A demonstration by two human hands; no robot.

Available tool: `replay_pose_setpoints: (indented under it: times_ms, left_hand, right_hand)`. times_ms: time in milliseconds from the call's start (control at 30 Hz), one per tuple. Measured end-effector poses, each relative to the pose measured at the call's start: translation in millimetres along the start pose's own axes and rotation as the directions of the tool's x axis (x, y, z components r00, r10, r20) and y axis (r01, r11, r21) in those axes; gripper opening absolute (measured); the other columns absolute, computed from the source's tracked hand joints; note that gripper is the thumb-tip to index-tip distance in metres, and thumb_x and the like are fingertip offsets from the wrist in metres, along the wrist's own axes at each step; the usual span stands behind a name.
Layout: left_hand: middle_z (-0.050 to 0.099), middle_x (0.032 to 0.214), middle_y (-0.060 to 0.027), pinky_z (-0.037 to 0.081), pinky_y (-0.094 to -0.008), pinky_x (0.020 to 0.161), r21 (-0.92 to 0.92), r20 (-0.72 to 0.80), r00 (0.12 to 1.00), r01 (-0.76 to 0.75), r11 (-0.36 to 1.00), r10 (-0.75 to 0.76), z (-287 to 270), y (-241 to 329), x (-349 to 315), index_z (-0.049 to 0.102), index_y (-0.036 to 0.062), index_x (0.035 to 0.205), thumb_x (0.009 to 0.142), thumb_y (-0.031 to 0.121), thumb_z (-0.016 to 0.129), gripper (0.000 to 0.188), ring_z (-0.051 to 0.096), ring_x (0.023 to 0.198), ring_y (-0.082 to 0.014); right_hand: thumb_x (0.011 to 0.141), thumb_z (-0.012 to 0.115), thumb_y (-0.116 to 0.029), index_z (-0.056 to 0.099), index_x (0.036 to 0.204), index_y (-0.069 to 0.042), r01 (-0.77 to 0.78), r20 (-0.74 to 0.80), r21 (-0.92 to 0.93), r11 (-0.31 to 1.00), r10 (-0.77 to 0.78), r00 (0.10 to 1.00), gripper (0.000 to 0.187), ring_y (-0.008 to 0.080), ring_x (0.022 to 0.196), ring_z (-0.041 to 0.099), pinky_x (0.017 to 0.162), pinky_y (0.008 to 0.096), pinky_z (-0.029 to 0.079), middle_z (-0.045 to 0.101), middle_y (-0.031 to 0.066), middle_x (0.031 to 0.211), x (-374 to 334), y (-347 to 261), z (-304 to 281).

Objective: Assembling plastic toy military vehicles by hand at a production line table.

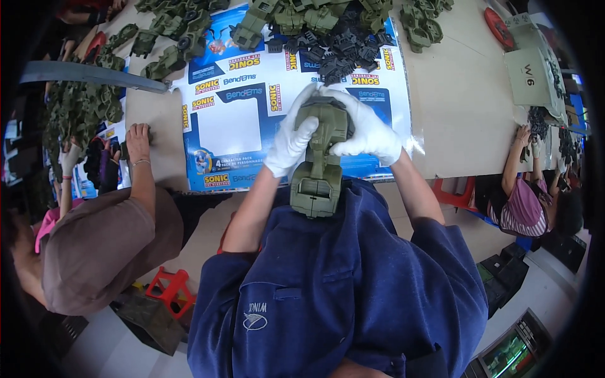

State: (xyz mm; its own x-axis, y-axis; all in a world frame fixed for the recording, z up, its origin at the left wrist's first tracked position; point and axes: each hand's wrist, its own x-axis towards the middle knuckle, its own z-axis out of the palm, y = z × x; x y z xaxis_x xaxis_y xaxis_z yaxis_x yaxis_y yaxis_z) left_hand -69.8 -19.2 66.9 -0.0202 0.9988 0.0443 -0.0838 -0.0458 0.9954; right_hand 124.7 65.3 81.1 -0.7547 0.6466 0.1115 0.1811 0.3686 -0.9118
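Observation:
Between my two white-gloved hands is an olive-green plastic toy vehicle [320,157], held over the table's near edge with its boxy end toward my body. My left hand [293,135] wraps its left side, the thumb lying on top. On the other side my right hand [368,129] grips it near the far end, thumb pressed against the narrow middle. Some dark part shows at the far end under my fingers, mostly hidden. Beyond my hands lies a heap of small black plastic parts [343,53], with a pile of green vehicle bodies [296,19] behind it.
Printed blue-and-white sheeting [230,132] covers the table before me. More green vehicles [173,38] lie far left, beside a grey metal bar [94,74]. A cardboard box [529,69] stands right. Co-workers sit on both sides, one in a brown top [104,252] close by. A red stool [170,291] stands lower left.

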Motion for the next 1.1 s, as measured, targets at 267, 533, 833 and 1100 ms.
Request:
replay_pose_setpoints:
  times_ms: [267, 533, 833, 1100]
  left_hand:
    - [0.063, 0.121, -0.0157, 0.045, -0.036, 0.099, 0.091, -0.151, 0.968, -0.188, 0.978, 0.2, 13, 7, -3, 0.057, -0.0013, 0.125, 0.091, 0.051, 0.065, 0.063, 0.061, 0.112, -0.0267]
    - [0.067, 0.097, -0.0168, 0.051, -0.0349, 0.079, 0.25, -0.202, 0.947, -0.199, 0.948, 0.252, 3, 16, 5, 0.061, -0.0024, 0.105, 0.094, 0.008, 0.051, 0.019, 0.067, 0.087, -0.0277]
    - [0.065, 0.121, -0.0136, 0.048, -0.0329, 0.093, 0.336, -0.117, 0.965, 0.262, 0.905, -0.236, -34, -47, 51, 0.064, 0.0023, 0.121, 0.092, 0.041, 0.068, 0.049, 0.061, 0.108, -0.0212]
    - [0.057, 0.125, -0.0197, 0.05, -0.0461, 0.094, 0.875, -0.456, 0.801, 0.483, 0.033, 0.388, -264, -56, 172, 0.051, 0.0056, 0.129, 0.074, 0.049, 0.079, 0.076, 0.055, 0.118, -0.0354]
  right_hand:
    - [0.076, 0.078, -0.041, 0.051, 0.132, 0.001, 0.207, -0.456, 0.065, 0.976, -0.155, 0.877, 0.076, 0.0374, 0.118, 0.059, 0.104, 0.0427, 0.044, 0.06, 0.0222, 0.13, 1, -21, 46]
    - [0.081, 0.067, -0.021, 0.058, 0.114, 0.001, 0.2, -0.539, -0.071, 0.977, -0.206, 0.817, 0.041, 0.0369, 0.101, 0.065, 0.092, 0.0427, 0.049, 0.068, 0.0199, 0.112, 13, -25, 57]
    - [0.088, 0.073, -0.028, 0.067, 0.116, 0.001, -0.494, -0.765, -0.104, 0.863, 0.248, 0.595, 0.04, 0.028, 0.104, 0.066, 0.094, 0.0376, 0.05, 0.07, 0.0181, 0.109, -6, 45, -17]
    - [0.084, 0.077, -0.025, 0.061, 0.127, -0.003, -0.713, -0.829, -0.499, 0.492, -0.029, 0.559, 0.051, 0.0353, 0.115, 0.062, 0.1, 0.0421, 0.048, 0.064, 0.0208, 0.123, -66, 66, -59]
